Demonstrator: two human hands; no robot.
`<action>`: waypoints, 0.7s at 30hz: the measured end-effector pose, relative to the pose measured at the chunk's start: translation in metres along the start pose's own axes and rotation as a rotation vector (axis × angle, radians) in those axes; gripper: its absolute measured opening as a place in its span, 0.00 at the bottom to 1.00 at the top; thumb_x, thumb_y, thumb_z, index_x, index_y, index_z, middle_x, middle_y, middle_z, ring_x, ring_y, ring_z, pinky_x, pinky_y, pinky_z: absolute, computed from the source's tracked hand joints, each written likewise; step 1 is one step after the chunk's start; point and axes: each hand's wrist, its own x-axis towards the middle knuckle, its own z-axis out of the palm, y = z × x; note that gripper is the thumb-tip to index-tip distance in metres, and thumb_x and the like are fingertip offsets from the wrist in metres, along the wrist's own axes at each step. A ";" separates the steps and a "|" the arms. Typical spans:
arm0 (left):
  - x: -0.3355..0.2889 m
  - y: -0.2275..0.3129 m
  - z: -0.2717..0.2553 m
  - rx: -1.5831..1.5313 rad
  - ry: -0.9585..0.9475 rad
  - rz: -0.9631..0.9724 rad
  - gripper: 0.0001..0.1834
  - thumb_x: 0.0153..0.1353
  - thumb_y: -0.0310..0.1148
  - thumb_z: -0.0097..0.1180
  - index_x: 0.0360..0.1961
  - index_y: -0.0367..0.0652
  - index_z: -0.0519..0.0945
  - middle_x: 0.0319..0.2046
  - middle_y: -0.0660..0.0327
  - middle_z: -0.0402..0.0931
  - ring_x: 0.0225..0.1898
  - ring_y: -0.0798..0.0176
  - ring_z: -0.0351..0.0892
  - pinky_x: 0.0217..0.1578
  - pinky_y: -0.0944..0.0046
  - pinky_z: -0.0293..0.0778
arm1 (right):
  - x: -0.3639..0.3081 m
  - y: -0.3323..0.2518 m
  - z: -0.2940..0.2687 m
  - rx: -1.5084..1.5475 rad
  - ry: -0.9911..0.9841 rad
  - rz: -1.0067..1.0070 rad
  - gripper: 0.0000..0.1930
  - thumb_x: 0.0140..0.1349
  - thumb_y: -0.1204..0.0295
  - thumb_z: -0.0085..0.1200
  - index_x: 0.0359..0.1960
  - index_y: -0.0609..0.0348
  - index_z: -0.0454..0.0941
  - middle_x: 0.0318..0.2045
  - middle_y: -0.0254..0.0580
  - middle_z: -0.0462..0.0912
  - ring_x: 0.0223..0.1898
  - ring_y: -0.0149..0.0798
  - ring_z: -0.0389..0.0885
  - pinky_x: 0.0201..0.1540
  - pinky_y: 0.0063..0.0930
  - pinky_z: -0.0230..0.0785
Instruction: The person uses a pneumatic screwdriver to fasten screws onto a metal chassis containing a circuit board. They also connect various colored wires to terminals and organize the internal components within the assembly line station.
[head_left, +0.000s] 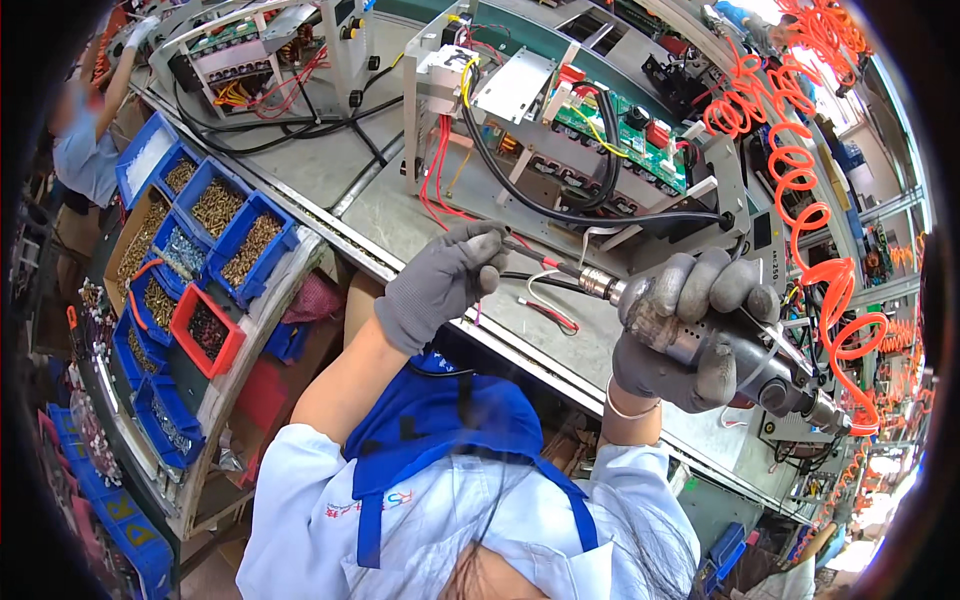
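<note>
My right hand (703, 285), in a worn grey glove, is wrapped round a pneumatic screwdriver (642, 302). The tool lies tilted, its bit (555, 263) pointing up and to the left. At the bit's tip, the fingers of my grey-gloved left hand (440, 280) are pinched together; whatever small thing they hold is hidden. Just beyond both hands stands an open metal chassis (470, 190) with a green circuit board (640, 150), thick black cables and red and yellow wires. A short lead with a white connector (548, 312) lies on the bench below the bit.
Blue bins (215, 205) of screws and small parts, and one red bin (207, 332), stand on a rack at the left. Another open chassis (240, 60) is at the back left. An orange coiled air hose (800, 190) hangs at the right. A co-worker (85, 140) is at the far left.
</note>
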 end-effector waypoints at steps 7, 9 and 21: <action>-0.017 0.001 -0.016 -0.057 -0.177 -0.053 0.14 0.65 0.44 0.56 0.38 0.45 0.75 0.28 0.67 0.70 0.26 0.77 0.69 0.21 0.80 0.68 | -0.007 -0.002 0.025 0.016 0.026 0.047 0.27 0.51 0.66 0.64 0.55 0.46 0.72 0.32 0.37 0.67 0.25 0.32 0.69 0.20 0.28 0.74; -0.020 0.003 -0.017 -0.051 -0.202 -0.036 0.14 0.64 0.46 0.56 0.35 0.47 0.74 0.28 0.69 0.70 0.25 0.79 0.68 0.21 0.81 0.66 | -0.005 -0.002 0.027 0.021 -0.058 0.036 0.27 0.51 0.65 0.64 0.56 0.47 0.72 0.33 0.37 0.68 0.24 0.32 0.69 0.19 0.28 0.74; 0.007 0.024 0.003 0.053 -0.111 -0.049 0.25 0.61 0.58 0.54 0.40 0.45 0.75 0.27 0.68 0.70 0.23 0.74 0.70 0.17 0.80 0.64 | 0.035 0.003 0.030 -0.087 -0.127 -0.059 0.19 0.50 0.67 0.51 0.44 0.60 0.69 0.27 0.36 0.59 0.27 0.34 0.60 0.24 0.27 0.63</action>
